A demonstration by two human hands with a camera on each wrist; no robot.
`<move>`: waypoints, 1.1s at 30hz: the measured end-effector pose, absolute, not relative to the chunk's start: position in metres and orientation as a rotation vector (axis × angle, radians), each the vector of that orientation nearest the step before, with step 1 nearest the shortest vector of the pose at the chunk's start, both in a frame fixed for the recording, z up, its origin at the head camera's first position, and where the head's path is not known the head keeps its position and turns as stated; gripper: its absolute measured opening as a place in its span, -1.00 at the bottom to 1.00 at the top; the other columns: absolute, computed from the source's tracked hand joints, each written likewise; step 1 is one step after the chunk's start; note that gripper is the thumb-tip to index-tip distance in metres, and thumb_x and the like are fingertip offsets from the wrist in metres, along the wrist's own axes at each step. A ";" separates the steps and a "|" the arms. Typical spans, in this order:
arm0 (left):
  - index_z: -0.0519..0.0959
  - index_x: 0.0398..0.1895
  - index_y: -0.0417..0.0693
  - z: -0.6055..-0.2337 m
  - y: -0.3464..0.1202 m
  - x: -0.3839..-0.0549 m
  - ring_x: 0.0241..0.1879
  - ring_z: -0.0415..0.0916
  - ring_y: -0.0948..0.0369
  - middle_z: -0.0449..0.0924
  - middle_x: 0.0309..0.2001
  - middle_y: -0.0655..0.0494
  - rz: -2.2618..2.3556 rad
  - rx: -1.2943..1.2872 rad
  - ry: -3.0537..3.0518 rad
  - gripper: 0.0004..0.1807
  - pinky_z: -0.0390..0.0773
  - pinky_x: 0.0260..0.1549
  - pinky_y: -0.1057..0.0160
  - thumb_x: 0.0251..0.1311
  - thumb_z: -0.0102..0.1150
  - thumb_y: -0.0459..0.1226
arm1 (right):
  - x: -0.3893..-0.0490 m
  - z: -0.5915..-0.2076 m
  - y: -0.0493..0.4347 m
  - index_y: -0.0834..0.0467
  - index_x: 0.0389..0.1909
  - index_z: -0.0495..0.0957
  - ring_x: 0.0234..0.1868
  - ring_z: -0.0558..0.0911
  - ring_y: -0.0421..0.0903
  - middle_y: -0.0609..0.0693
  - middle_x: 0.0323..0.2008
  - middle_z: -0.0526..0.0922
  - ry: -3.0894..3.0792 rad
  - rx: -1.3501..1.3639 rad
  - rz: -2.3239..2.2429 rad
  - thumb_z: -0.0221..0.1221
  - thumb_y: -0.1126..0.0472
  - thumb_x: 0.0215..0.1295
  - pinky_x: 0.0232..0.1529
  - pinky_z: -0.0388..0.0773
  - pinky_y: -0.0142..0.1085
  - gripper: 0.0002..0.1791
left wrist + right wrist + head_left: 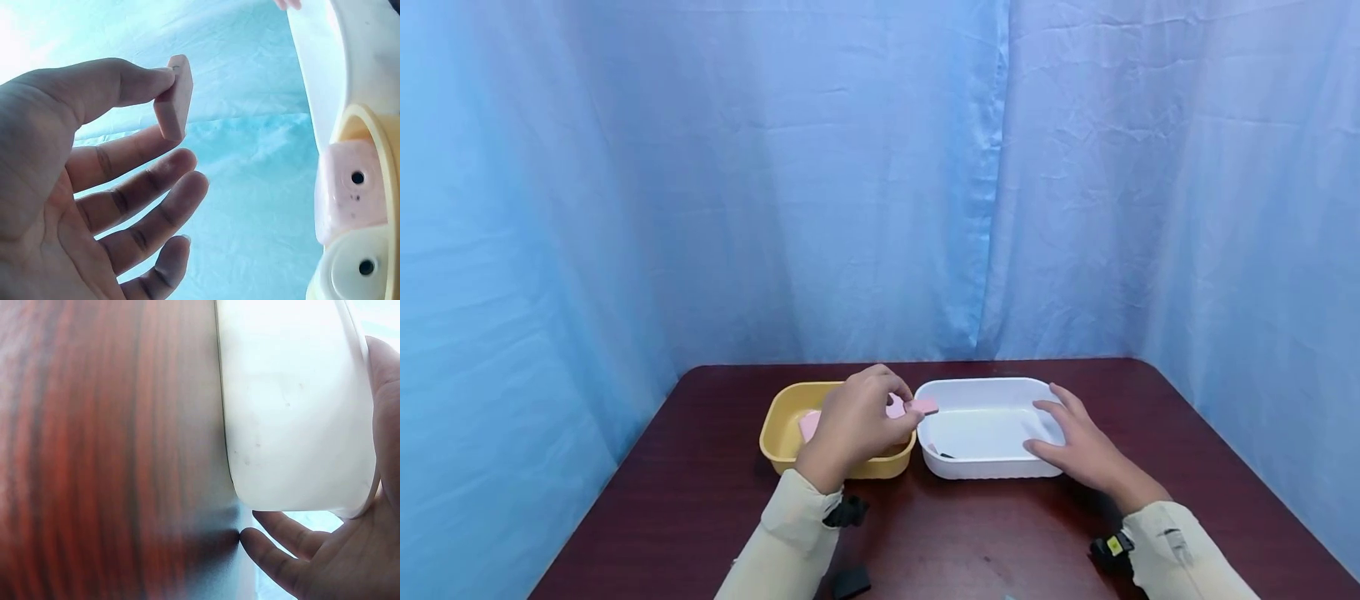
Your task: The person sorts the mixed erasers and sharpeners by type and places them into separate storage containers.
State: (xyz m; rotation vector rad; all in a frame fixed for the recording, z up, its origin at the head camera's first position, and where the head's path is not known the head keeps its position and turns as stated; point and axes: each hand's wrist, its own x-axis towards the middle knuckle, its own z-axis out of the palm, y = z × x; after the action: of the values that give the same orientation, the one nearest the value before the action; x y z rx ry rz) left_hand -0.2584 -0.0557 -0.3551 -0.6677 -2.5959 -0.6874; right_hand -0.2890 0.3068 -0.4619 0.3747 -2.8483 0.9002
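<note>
My left hand (868, 417) pinches a small flat pink piece with bevelled ends (175, 100) between thumb and index finger; the other fingers are loosely bent. It is above the right side of a yellow basin (781, 400), the piece pointing towards a white basin (988, 469). More pink pieces (808, 423) lie in the yellow basin, partly hidden by the hand. My right hand (1086, 446) is spread at the white basin's right end, thumb and a finger over the rim, other fingers outside its end wall (300, 456). Whether it presses the basin I cannot tell.
A small black item (947, 455) lies at the white basin's front left. On the dark red table (955, 533) a black block (850, 582) sits by the left sleeve. Two rounded pieces with dark holes, one pink (350, 194), show beside the yellow rim. Blue curtains (850, 208) enclose the table.
</note>
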 end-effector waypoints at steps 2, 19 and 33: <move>0.74 -0.38 0.18 -0.354 -0.051 -0.260 -0.28 0.51 0.32 0.68 -0.21 0.26 -0.695 -0.660 -2.599 -0.79 0.53 -0.35 0.31 0.18 0.40 0.06 | -0.289 -0.462 0.308 0.22 0.48 0.32 0.51 0.13 0.38 0.28 0.63 -0.12 -2.847 0.375 0.903 0.34 -0.21 0.30 0.30 0.24 0.46 -0.11; 0.76 -0.33 0.15 -0.376 -0.035 -0.270 -0.28 0.53 0.32 0.67 -0.14 0.28 -0.657 -0.646 -2.546 -0.83 0.54 -0.35 0.34 0.17 0.41 -0.01 | -0.287 -0.460 0.307 0.22 0.45 0.35 0.50 0.16 0.37 0.30 0.61 -0.08 -2.838 0.380 0.885 0.35 -0.19 0.28 0.30 0.27 0.44 -0.13; 0.78 -0.25 0.17 -0.391 -0.022 -0.272 -0.29 0.57 0.27 0.69 -0.14 0.20 -0.570 -0.691 -2.540 -0.81 0.57 -0.29 0.26 0.28 0.38 0.03 | -0.288 -0.460 0.308 0.21 0.46 0.35 0.49 0.16 0.38 0.30 0.61 -0.09 -2.835 0.383 0.898 0.35 -0.20 0.29 0.30 0.26 0.45 -0.13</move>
State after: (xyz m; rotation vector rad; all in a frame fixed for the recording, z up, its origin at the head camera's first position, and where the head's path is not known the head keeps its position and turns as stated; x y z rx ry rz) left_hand -0.2718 -0.0220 -0.3911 -0.6907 -2.5397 -0.5695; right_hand -0.2882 0.3082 -0.4604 0.3825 -2.8350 0.8976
